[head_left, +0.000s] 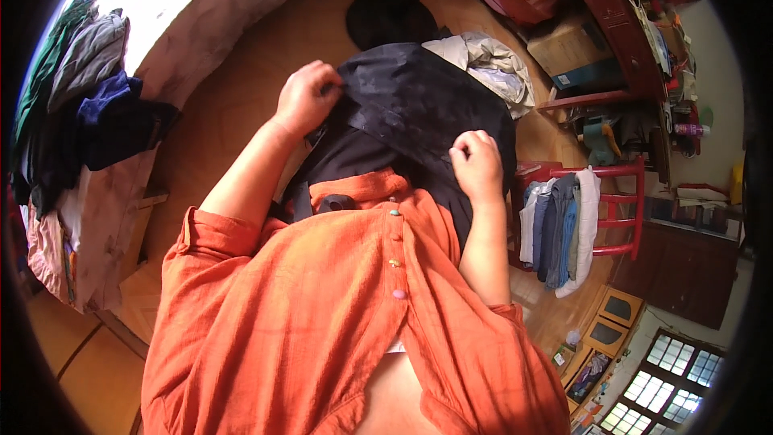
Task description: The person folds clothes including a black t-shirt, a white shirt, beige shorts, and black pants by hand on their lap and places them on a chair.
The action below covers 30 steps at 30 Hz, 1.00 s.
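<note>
A black garment (403, 97) with faint paler smudges lies spread across my lap. At its upper left edge, my left hand (310, 97) is closed with the cloth pinched between thumb and fingers. My right hand (479, 165) rests over the right part of the garment, its fingers curled in toward the thumb; whether cloth is caught between them is hidden. Beyond the garment's far right corner sits a crumpled cream cloth (487, 64), touching it.
On the left, piled clothes (88, 72) drape over a pale ledge (121, 193). Folded clothes (555, 221) hang on a red chair (624, 201) at right. A round black base (386, 20) stands ahead on the floor. A cardboard box (576, 48) sits beneath a red table (620, 16).
</note>
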Each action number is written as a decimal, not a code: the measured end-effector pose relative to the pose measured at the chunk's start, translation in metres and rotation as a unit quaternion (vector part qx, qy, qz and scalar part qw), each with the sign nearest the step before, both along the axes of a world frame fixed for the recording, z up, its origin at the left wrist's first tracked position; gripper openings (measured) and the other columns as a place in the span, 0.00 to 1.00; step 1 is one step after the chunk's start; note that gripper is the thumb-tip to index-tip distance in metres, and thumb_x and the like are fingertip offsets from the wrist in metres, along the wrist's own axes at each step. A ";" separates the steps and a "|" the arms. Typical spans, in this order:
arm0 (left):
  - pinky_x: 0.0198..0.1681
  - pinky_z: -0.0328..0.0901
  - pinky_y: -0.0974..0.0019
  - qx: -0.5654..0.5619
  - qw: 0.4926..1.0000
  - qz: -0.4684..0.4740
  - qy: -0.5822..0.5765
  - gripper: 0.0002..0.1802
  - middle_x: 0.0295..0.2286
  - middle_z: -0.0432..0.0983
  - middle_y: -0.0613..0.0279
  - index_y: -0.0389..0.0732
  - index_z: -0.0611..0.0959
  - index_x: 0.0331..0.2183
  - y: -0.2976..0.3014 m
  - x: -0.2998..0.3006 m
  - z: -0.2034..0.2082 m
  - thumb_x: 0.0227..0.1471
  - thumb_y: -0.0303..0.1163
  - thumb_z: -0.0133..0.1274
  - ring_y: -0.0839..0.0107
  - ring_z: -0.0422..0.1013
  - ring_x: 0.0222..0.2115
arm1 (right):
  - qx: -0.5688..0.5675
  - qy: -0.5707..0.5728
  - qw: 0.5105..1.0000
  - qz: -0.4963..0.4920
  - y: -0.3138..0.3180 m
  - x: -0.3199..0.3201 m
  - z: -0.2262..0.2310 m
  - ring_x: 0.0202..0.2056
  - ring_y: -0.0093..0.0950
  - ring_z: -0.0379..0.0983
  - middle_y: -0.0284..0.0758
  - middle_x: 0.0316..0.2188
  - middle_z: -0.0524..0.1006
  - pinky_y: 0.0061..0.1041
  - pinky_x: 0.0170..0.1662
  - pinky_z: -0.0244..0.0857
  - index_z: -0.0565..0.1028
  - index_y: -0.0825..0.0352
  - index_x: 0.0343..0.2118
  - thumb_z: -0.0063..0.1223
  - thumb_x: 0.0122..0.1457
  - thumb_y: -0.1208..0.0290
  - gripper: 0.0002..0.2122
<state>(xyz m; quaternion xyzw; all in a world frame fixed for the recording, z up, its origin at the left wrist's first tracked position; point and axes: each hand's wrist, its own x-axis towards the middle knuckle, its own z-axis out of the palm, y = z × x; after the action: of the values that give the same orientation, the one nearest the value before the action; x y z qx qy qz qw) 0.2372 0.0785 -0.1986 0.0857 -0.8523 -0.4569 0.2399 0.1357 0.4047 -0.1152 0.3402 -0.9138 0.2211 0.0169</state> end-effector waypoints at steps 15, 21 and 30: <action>0.36 0.67 0.52 -0.223 0.964 -0.144 0.014 0.12 0.29 0.73 0.55 0.40 0.76 0.32 -0.043 -0.033 0.089 0.40 0.24 0.56 0.50 0.72 0.34 | -0.226 0.023 0.970 -0.082 0.037 -0.040 0.020 0.31 0.28 0.71 0.36 0.27 0.73 0.27 0.38 0.67 0.71 0.68 0.35 0.48 0.56 0.77 0.04; 0.34 0.67 0.54 -0.194 0.967 0.138 -0.090 0.13 0.29 0.75 0.58 0.46 0.73 0.30 -0.087 -0.012 0.035 0.38 0.27 0.58 0.52 0.73 0.34 | -0.164 0.098 0.976 -0.107 0.038 -0.042 0.052 0.31 0.32 0.69 0.37 0.29 0.71 0.28 0.39 0.66 0.69 0.69 0.33 0.48 0.51 0.78 0.06; 0.33 0.65 0.50 -0.144 0.943 0.297 -0.044 0.14 0.27 0.73 0.53 0.46 0.71 0.30 -0.120 0.037 -0.056 0.37 0.20 0.51 0.47 0.71 0.33 | -0.138 0.198 0.965 -0.107 0.058 -0.012 0.066 0.29 0.36 0.63 0.38 0.26 0.65 0.31 0.36 0.61 0.65 0.69 0.27 0.46 0.45 0.82 0.06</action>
<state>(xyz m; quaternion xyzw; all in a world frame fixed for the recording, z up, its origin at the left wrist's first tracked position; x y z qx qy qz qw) 0.2738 -0.0413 -0.2547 0.3198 -0.8546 -0.2331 0.3363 0.1235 0.4630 -0.0488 0.2721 -0.8839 0.2699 0.2680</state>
